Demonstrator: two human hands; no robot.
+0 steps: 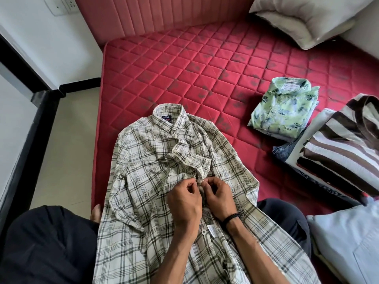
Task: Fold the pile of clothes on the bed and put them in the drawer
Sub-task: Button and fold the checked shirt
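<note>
- A pale tiled floor [67, 128] is seen at left, beside a bed [164, 64] covered in red diamond-quilted fabric.
- A checked shirt [155, 156] is spread on the bed and over the lap, its placket pinched by the curled fingers of the left hand [182, 201] and right hand [217, 197].
- A folded green leaf-print shirt [285, 109] lies further right, near a brown-striped pile [340, 146].

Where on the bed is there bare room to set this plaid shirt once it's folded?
Bare mattress lies between the plaid shirt's collar, the headboard and the folded green floral shirt. The right side is crowded: striped garment, pillow.
</note>
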